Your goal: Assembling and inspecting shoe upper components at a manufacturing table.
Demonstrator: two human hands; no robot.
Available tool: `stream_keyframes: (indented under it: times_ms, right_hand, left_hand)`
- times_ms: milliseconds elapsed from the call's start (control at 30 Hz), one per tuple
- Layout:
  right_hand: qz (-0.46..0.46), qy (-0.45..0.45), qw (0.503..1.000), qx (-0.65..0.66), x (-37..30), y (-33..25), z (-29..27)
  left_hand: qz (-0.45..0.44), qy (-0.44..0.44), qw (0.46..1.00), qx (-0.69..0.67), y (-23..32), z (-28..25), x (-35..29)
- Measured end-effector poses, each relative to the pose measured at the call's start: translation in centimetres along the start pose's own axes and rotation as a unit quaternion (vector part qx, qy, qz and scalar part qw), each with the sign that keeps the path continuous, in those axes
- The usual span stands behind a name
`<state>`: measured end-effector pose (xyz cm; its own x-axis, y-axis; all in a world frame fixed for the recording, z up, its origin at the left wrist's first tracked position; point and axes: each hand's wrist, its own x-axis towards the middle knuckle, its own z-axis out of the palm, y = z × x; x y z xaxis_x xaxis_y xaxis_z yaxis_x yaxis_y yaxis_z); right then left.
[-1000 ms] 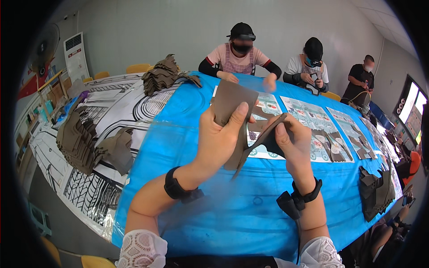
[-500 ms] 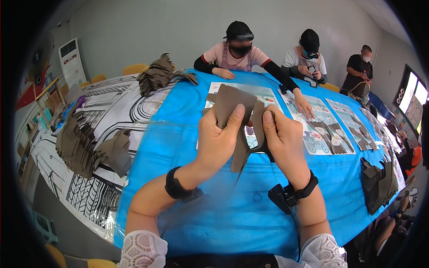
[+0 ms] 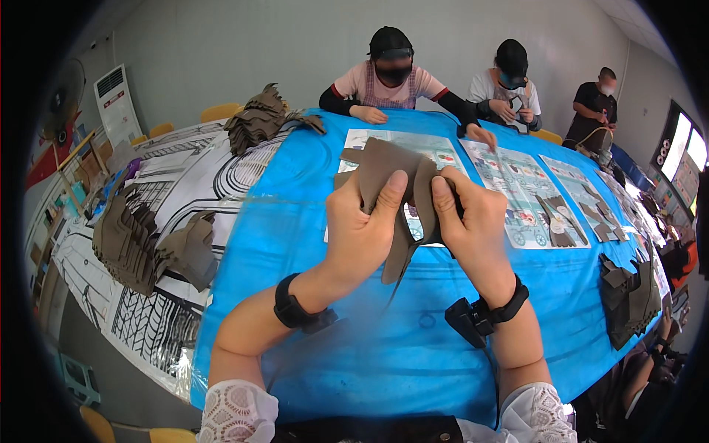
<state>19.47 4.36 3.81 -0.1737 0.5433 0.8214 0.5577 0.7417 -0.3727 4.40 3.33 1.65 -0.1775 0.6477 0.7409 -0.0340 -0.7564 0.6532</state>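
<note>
Above the blue-covered table, both my hands grip a grey-brown cut piece (image 3: 389, 166) of flat, flexible sheet with narrow strips hanging down. Its exact kind is unclear. My left hand (image 3: 367, 225) is closed on the broad left panel, thumb pressed on the front. My right hand (image 3: 473, 221) pinches the curved right-hand edge between thumb and fingers. The two edges meet between my thumbs, with a gap below them. My fingers behind the piece are mostly hidden. More brown material shows behind it on a printed sheet (image 3: 450, 138).
Stacks of brown cut pieces lie at the left (image 3: 124, 247), far left (image 3: 255, 122) and right (image 3: 628, 299). More printed sheets (image 3: 491, 188) carry loose brown pieces (image 3: 557, 221). Across the table sit a co-worker in pink (image 3: 421, 81) and another in white (image 3: 480, 87); a third person stands behind.
The right edge of my piece has come closer to the left panel, narrowing the gap. Across the table, the co-worker's hand has drawn back from the brown pieces on the sheet.
</note>
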Motion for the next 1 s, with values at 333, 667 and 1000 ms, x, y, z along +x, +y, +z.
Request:
stream_keyframes:
  times_ms: [333,667,1000]
  right_hand:
    - [-0.007,0.006,1.0,-0.01,0.06,0.04,0.17]
    - [-0.006,0.009,1.0,-0.013,0.1,0.24,0.0]
    - [-0.026,0.014,0.999,-0.029,0.04,0.35,0.16]
  left_hand:
    - [0.015,-0.01,1.0,0.017,-0.33,-0.28,-0.04]
    - [0.033,-0.024,0.999,0.019,-0.33,-0.05,-0.18]
    - [0.013,-0.019,1.0,0.004,0.0,-0.28,0.13]
